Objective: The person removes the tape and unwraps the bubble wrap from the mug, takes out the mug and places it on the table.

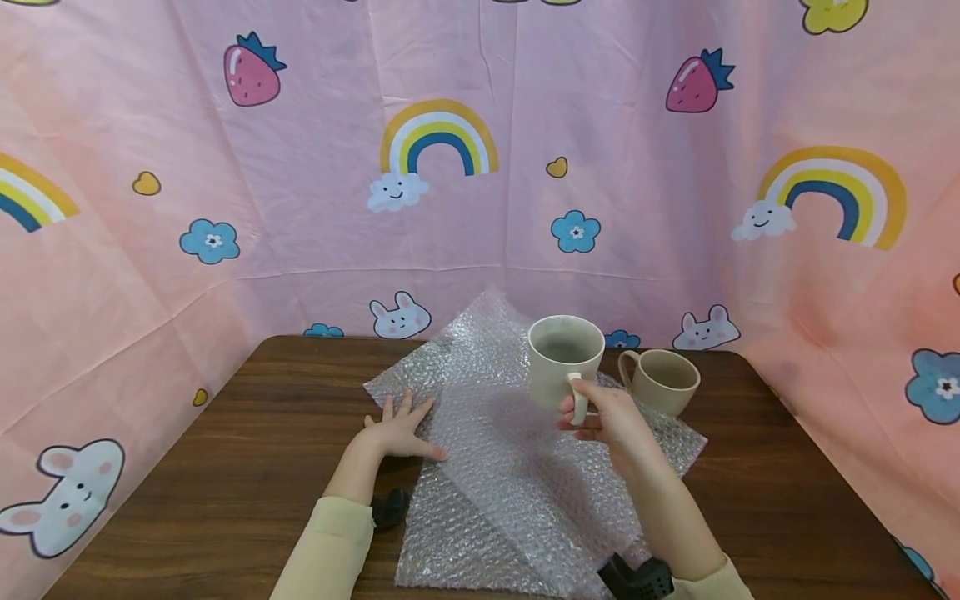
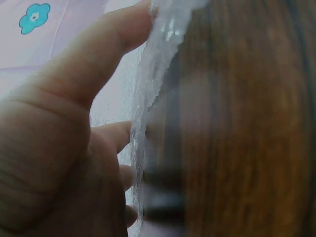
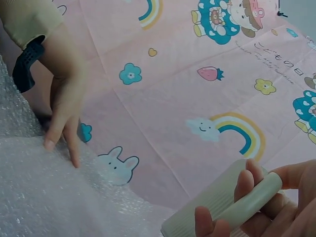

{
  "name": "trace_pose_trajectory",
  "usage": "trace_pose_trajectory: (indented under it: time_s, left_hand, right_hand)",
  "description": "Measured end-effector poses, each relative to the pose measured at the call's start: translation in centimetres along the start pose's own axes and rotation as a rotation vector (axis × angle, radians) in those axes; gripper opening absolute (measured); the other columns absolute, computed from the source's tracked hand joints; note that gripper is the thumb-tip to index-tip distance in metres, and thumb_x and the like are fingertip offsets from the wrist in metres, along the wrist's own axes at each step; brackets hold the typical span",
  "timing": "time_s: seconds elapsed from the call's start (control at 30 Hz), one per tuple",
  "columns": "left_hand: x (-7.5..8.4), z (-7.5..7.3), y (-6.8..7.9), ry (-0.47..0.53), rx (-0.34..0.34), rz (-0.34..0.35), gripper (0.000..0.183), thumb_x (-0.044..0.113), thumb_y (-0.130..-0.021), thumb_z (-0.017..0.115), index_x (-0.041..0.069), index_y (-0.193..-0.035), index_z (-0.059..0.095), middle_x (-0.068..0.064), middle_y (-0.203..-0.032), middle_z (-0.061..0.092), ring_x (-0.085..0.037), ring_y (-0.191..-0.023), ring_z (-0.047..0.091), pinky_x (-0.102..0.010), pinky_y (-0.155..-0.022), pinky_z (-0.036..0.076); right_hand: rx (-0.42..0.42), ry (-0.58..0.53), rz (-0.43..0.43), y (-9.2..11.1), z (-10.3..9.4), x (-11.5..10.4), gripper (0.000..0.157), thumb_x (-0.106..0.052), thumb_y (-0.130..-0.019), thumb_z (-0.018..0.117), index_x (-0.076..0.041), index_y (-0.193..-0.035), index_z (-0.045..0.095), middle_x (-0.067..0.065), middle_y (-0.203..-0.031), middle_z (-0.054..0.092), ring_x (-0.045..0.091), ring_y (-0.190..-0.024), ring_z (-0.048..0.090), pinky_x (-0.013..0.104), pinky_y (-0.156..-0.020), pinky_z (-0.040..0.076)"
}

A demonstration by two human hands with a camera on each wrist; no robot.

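The pale cream ceramic mug is hanging upright in the air, just above the sheet of clear bubble wrap. The right hand is gripping it by the handle only; in the right wrist view its fingers are curling round the handle. Below this grip the wrap is lying crumpled on the dark brown wooden surface. To the left of the grip, the left hand is pressing the wrap's edge with flat, spread fingers, holding nothing. Just behind the grip, a second beige mug is standing. I think the lifted mug could swing and knock against this one, because a handle hold is loose.
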State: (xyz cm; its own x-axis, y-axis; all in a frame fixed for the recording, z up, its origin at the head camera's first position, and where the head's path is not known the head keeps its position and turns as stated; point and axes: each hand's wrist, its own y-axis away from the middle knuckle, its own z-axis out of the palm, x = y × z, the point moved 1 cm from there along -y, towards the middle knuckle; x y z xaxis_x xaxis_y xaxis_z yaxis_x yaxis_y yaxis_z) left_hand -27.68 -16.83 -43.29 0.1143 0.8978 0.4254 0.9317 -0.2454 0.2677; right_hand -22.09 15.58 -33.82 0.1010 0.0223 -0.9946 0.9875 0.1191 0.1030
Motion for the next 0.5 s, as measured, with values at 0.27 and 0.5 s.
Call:
trace_pose_trajectory:
  time_s: [0.27, 0.5]
  left_hand:
    - [-0.2, 0.2, -0.1, -0.002, 0.003, 0.007, 0.107, 0.061, -0.074, 0.072, 0.014, -0.154, 0.019, -0.026, -0.155, -0.005, -0.052, -0.137, -0.011, -0.078, -0.095, 0.002]
    - [-0.1, 0.1, 0.0, 0.006, 0.005, 0.007, 0.106, 0.059, -0.075, 0.073, 0.014, -0.154, 0.019, -0.026, -0.156, -0.004, -0.052, -0.137, -0.010, -0.078, -0.095, 0.002]
  right_hand:
    - [0.017, -0.012, -0.009, 0.3, -1.2, -0.7, 0.042, -0.030, -0.099, 0.049, -0.011, -0.066, 0.066, 0.005, -0.072, 0.063, 0.024, -0.074, 0.069, 0.030, -0.062, 0.048]
    - [0.033, -0.015, -0.040, 0.9, -2.3, -1.7, 0.044, -0.029, -0.101, 0.047, -0.013, -0.062, 0.063, 0.001, -0.068, 0.061, 0.023, -0.076, 0.069, 0.029, -0.064, 0.047]
